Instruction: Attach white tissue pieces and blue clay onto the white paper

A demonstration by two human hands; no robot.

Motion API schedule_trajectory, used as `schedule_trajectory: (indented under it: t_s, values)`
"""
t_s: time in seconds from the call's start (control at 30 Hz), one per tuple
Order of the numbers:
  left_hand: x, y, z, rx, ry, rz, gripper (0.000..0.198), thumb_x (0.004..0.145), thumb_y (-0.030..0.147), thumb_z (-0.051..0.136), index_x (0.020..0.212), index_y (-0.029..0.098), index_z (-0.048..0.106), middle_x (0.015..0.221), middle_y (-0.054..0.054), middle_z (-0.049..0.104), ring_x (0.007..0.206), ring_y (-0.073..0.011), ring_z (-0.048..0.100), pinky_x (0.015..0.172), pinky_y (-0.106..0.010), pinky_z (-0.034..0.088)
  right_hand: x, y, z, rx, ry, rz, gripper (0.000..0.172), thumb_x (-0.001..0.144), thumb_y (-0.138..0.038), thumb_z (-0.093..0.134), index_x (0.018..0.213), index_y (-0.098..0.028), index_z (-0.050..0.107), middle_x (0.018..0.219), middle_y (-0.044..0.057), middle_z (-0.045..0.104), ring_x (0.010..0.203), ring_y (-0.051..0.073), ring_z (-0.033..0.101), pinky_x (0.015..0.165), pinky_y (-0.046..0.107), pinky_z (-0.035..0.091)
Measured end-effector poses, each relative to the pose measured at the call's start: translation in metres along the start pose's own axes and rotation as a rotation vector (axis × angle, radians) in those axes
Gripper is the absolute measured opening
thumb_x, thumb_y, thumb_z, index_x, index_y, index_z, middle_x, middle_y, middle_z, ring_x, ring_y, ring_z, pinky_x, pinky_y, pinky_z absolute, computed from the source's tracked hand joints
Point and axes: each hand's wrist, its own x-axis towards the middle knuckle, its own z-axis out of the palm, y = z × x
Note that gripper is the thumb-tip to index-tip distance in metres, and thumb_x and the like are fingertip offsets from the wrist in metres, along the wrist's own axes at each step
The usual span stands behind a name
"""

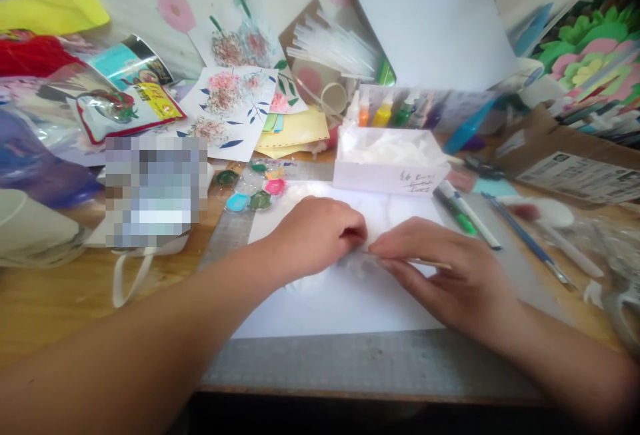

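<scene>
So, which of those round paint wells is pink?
The round, bright pink well, just behind the pale orange one, beyond the left hand. It alone is pink; a dark green well and a light blue well sit left of it.

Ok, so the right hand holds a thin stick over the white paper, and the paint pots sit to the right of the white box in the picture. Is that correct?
Not quite: the head view shows the paint pots to the left of the white box. The right hand does hold a thin stick over the white paper.
</scene>
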Motion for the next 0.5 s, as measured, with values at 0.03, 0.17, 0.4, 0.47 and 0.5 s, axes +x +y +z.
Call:
schedule_trajectory:
  t_s: [0.03,0.17,0.4,0.47,0.5]
  values:
    - [0.0,0.0,0.0,0.005,-0.007,-0.002,0.016,0.078,0.017,0.057,0.081,0.024,0.071,0.08,0.004,0.07,0.075,-0.0157,0.059,0.07,-0.028,0.041,0.0,0.001,0.0,-0.009,-0.001,-0.006,0.022,0.081,-0.007,0.058,0.095,-0.023,0.064,0.085,0.004,0.07,0.083,0.019,0.065,0.069,0.033,0.055]
    - [0.0,0.002,0.001,0.01,-0.03,-0.015,0.017,0.078,0.017,0.056,0.082,0.024,0.071,0.08,0.003,0.07,0.075,-0.0162,0.06,0.07,-0.028,0.041,-0.002,0.005,0.0,-0.046,-0.01,-0.002,0.023,0.081,-0.008,0.058,0.096,-0.023,0.064,0.086,0.004,0.07,0.084,0.019,0.065,0.071,0.033,0.054]
    - [-0.003,0.003,-0.002,0.001,0.0,-0.053,0.019,0.083,0.02,0.051,0.089,0.025,0.068,0.085,0.004,0.071,0.078,-0.0164,0.06,0.071,-0.028,0.04,-0.004,0.01,0.001,-0.094,-0.04,-0.002,0.021,0.083,-0.01,0.057,0.096,-0.025,0.063,0.088,0.004,0.07,0.085,0.02,0.064,0.069,0.034,0.054]
    - [-0.005,0.003,-0.003,-0.018,0.031,-0.086,0.021,0.085,0.019,0.048,0.093,0.025,0.066,0.086,0.004,0.07,0.079,-0.016,0.06,0.068,-0.027,0.04,-0.004,0.011,0.0,-0.104,-0.048,0.008,0.02,0.083,-0.011,0.056,0.096,-0.025,0.063,0.088,0.004,0.07,0.084,0.02,0.064,0.068,0.034,0.054]
    - [-0.006,0.003,-0.004,-0.031,0.042,-0.095,0.021,0.086,0.019,0.047,0.093,0.025,0.065,0.085,0.004,0.07,0.078,-0.0154,0.06,0.067,-0.027,0.039,-0.004,0.011,0.0,-0.108,-0.045,0.012,0.02,0.083,-0.011,0.056,0.096,-0.025,0.063,0.088,0.004,0.07,0.084,0.02,0.064,0.068,0.034,0.054]
